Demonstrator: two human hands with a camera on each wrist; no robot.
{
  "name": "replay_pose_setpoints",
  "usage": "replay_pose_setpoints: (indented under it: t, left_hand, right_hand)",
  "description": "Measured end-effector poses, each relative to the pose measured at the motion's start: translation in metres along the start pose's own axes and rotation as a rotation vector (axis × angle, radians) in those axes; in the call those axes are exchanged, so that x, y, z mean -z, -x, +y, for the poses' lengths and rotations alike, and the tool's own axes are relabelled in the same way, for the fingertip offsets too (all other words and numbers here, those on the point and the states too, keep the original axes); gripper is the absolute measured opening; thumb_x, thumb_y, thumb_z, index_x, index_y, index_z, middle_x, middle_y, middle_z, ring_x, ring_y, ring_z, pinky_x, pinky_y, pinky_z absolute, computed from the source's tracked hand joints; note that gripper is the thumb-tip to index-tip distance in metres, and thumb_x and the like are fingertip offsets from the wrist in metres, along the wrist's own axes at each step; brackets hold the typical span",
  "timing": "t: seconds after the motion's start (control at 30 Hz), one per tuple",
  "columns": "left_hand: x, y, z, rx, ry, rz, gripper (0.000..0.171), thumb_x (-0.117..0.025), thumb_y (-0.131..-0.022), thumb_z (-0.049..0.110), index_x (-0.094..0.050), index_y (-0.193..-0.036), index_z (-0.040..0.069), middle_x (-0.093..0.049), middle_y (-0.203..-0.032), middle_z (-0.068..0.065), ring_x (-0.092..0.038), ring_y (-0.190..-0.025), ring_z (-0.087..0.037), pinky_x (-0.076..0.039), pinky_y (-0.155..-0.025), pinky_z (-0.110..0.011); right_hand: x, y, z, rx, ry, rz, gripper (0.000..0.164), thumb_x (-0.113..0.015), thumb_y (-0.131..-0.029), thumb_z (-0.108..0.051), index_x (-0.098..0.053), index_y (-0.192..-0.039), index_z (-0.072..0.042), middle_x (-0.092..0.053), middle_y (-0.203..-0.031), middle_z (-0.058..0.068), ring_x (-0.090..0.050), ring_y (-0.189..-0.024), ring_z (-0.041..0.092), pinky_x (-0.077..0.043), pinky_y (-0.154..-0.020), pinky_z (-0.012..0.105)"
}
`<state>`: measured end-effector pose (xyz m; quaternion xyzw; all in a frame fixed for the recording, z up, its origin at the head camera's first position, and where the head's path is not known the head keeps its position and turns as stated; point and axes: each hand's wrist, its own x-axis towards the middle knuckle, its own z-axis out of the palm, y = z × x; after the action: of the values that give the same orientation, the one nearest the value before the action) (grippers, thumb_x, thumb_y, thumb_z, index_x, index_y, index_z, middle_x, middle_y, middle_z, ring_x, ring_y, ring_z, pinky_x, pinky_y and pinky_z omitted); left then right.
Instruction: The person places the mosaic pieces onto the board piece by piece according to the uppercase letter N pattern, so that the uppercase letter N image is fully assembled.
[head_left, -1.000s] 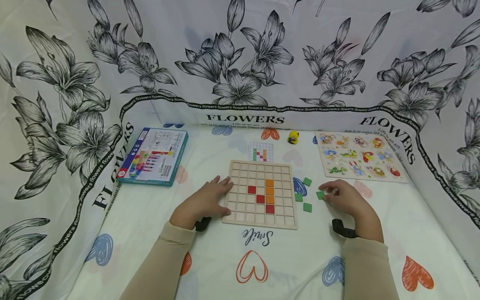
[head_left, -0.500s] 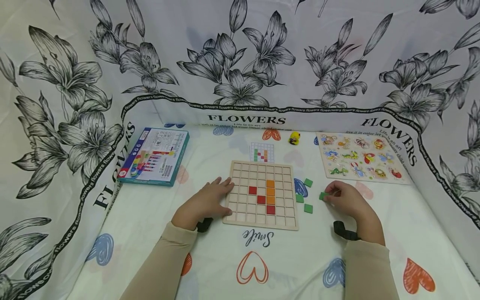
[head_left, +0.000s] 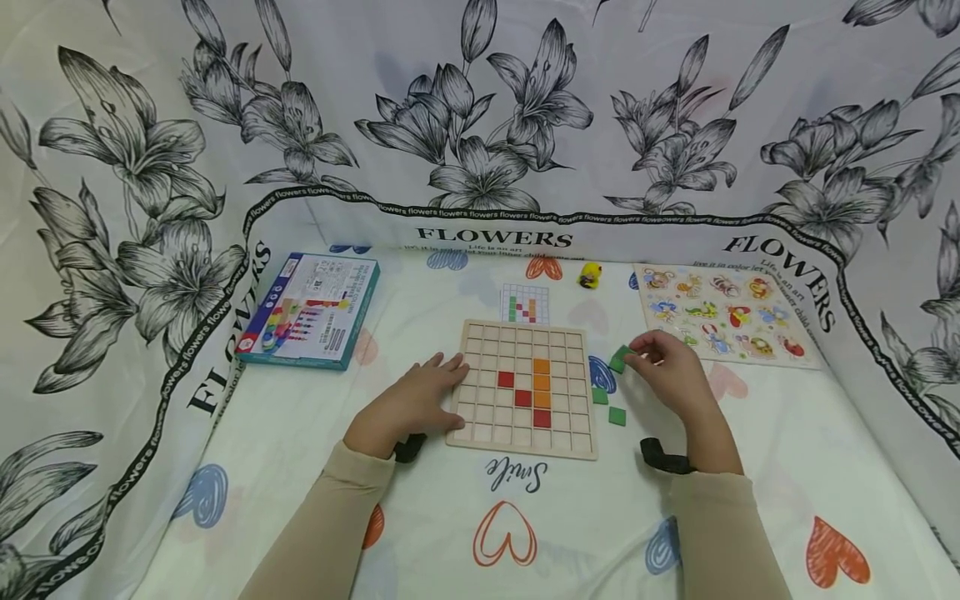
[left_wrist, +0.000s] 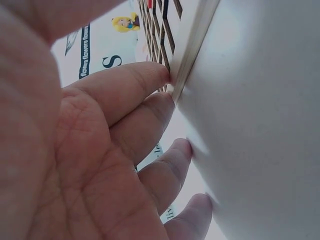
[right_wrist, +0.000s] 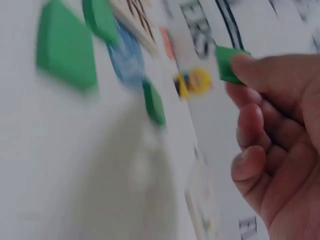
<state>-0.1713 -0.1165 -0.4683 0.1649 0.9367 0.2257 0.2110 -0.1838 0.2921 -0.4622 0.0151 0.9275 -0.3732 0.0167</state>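
Boxed set: teal-edged box over on the far left, lying flat on the cloth with its printed side up.
Left hand: the left hand has its fingers spread apart, thumb and fingertips against the board's left edge, not wrapped round anything.
Grid board: pale wooden board flat on the cloth, middle of the scene, above the "Smile" lettering.
Pattern card: small gridded card just past the board's far edge, printed with green, red and orange squares.
Red bits: three red tiles sit in the grid, stepping diagonally down to the right.
Orange bits: three orange tiles stacked in one column, lowest red directly below them.
Yellow toy: little yellow figure near the back.
Loose greens: three loose green tiles on the cloth, just right of the board.
Right hand: the right hand pinches one more green tile, the held tile, between thumb and finger, lifted off the cloth.
Bug puzzle: picture board far right, partly behind that hand.
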Motion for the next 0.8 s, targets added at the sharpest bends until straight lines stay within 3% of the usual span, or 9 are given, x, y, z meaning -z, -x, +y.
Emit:
replay_pose_setpoints:
  t: [0.13, 0.33, 0.57, 0.8]
  left_hand:
    - [0.001, 0.000, 0.000, -0.006, 0.004, -0.001, 0.092, -0.090, -0.091, 0.028, -0.043, -0.169, 0.014, -0.029, -0.180, -0.002, -0.015, -0.171, -0.035, -0.013, -0.138, -0.058]
    - [0.001, 0.001, -0.001, -0.038, -0.011, 0.003, 0.092, -0.092, -0.089, 0.027, -0.045, -0.167, 0.011, -0.031, -0.180, -0.006, -0.017, -0.170, -0.039, -0.015, -0.137, -0.062]
    - [0.002, 0.001, -0.004, -0.055, -0.027, 0.003, 0.091, -0.091, -0.091, 0.028, -0.045, -0.167, 0.010, -0.031, -0.179, -0.007, -0.018, -0.169, -0.040, -0.016, -0.136, -0.063]
    - [0.002, 0.000, -0.005, -0.060, -0.041, 0.002, 0.092, -0.091, -0.091, 0.029, -0.044, -0.167, 0.010, -0.031, -0.179, -0.008, -0.018, -0.169, -0.040, -0.017, -0.136, -0.064]
  right_hand:
    - [-0.031, -0.013, -0.040, 0.081, -0.044, -0.038, 0.016, -0.072, -0.107, -0.021, -0.072, -0.119, -0.011, -0.073, -0.113, 0.010, -0.063, -0.101, 0.027, -0.053, -0.080, 0.035]
    - [-0.082, -0.037, -0.089, 0.166, -0.096, -0.207, 0.009, -0.073, -0.106, -0.022, -0.075, -0.111, -0.015, -0.075, -0.108, 0.005, -0.063, -0.095, 0.026, -0.055, -0.080, 0.037]
    - [-0.122, -0.060, -0.117, 0.212, -0.035, -0.298, 0.006, -0.074, -0.105, -0.022, -0.075, -0.105, -0.016, -0.074, -0.104, 0.002, -0.065, -0.095, 0.023, -0.056, -0.088, 0.039]
    - [-0.136, -0.059, -0.127, 0.186, 0.030, -0.348, 0.006, -0.077, -0.103, -0.021, -0.072, -0.100, -0.018, -0.072, -0.093, 0.001, -0.063, -0.085, 0.022, -0.054, -0.078, 0.036]
